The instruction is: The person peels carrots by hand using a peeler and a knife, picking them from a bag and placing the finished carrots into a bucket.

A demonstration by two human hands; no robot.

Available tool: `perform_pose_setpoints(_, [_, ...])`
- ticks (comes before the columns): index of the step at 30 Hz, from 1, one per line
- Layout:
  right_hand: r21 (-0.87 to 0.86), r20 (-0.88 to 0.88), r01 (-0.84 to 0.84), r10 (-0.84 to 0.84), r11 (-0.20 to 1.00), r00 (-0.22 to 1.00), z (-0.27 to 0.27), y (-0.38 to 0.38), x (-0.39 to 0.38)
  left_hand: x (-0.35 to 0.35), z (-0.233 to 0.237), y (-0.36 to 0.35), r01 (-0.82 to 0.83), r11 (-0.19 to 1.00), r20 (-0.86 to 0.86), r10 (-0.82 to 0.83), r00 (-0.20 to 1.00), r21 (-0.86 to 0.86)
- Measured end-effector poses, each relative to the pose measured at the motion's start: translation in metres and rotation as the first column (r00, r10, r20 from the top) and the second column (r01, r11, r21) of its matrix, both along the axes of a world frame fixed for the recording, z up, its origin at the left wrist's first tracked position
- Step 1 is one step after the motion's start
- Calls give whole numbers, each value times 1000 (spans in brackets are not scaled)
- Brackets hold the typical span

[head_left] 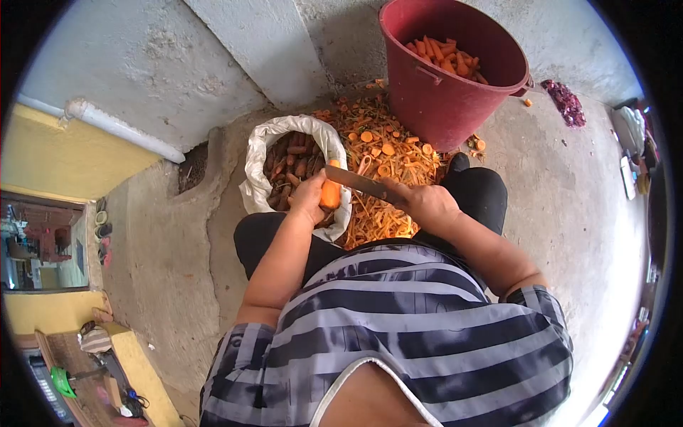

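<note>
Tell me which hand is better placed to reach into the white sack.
Likely the left. The left hand, holding a carrot, is at the rim of the sack; the right hand grips the knife farther off, over the peelings.

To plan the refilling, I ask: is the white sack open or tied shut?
Open: the sack has its mouth rolled down, and dark unpeeled carrots show inside.

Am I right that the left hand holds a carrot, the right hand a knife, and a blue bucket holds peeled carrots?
Not quite: the head view shows the bucket is red, not blue. The left hand does hold the carrot, the right hand the knife, and peeled carrots lie inside.
</note>
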State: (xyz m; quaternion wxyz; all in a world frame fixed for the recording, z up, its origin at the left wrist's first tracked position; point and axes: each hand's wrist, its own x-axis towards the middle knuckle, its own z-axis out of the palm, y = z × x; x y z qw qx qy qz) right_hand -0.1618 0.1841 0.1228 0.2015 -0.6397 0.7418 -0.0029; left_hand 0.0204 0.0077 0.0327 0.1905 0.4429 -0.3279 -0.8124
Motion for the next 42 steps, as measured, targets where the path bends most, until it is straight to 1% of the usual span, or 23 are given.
perform_pose_setpoints(1, [39,-16,0,0,999,1000,9,-1,1,0,10,-4,-12,1000,-17,12,1000,3])
perform_pose_setpoints(2, [-11,-31,9,-9,1000,999,7,-2,1,0,16,-8,-21,1000,-32,21,999,2])
perform_pose_setpoints(3, [-63,-46,21,-24,998,999,4,-1,-1,2,15,-11,15,999,-52,-17,999,-28])
perform_pose_setpoints(4, [-116,-60,36,-43,993,997,1,0,-2,2,15,-12,23,1000,-63,-23,998,-8])
perform_pose_setpoints(6, [-92,-23,49,-51,995,998,-2,-1,-4,0,18,-11,43,998,-86,-40,996,34])
perform_pose_setpoints(9, [-44,-6,29,-30,999,1000,-1,-1,-3,1,26,-4,73,997,-4,-73,997,17])
perform_pose_setpoints(12, [-34,6,24,-24,999,1000,-6,-1,-4,3,12,-8,131,991,-15,-132,991,-30])
perform_pose_setpoints(14, [-13,33,32,-31,999,999,-7,-2,-4,2,11,-5,108,990,15,-107,994,-92])
perform_pose_setpoints(17, [19,40,0,-1,1000,999,-15,-4,-5,-2,12,-1,93,978,59,-83,995,-184])
perform_pose_setpoints(20, [26,106,-12,9,1000,994,-11,-5,-4,-6,7,1,79,964,83,-59,995,-255])
perform_pose_setpoints(21, [31,131,0,-4,1000,991,-11,-6,-4,-8,6,1,73,959,87,-51,995,-275])
perform_pose_setpoints(23, [40,180,26,-32,999,983,-11,-6,-4,-13,5,4,1,950,73,23,997,-312])
perform_pose_setpoints(24, [9,234,38,-39,999,972,-15,-6,-4,-16,5,6,-34,944,65,58,996,-330])
perform_pose_setpoints(26, [-52,338,66,-45,996,940,-27,-6,-5,-21,6,6,-27,913,120,83,989,-406])
perform_pose_setpoints(27, [-47,370,73,-50,996,928,-27,-6,-5,-23,8,7,-23,896,146,98,984,-444])
perform_pose_setpoints(30, [-27,444,93,-72,995,893,-27,-9,-4,-31,10,10,-91,853,129,183,975,-515])
perform_pose_setpoints(33, [1,492,112,-98,994,865,-29,-13,-6,-35,15,12,-97,861,129,185,974,-500])
perform_pose_setpoints(35, [14,542,114,-104,993,834,-36,-14,-9,-36,6,8,-83,834,143,191,971,-545])
perform_pose_setpoints(38, [108,515,124,-162,986,842,-23,-17,-9,-38,17,12,-56,813,187,199,962,-579])
perform_pose_setpoints(42, [15,557,126,-113,992,823,-48,-16,-13,-40,22,13,-22,816,245,198,949,-578])
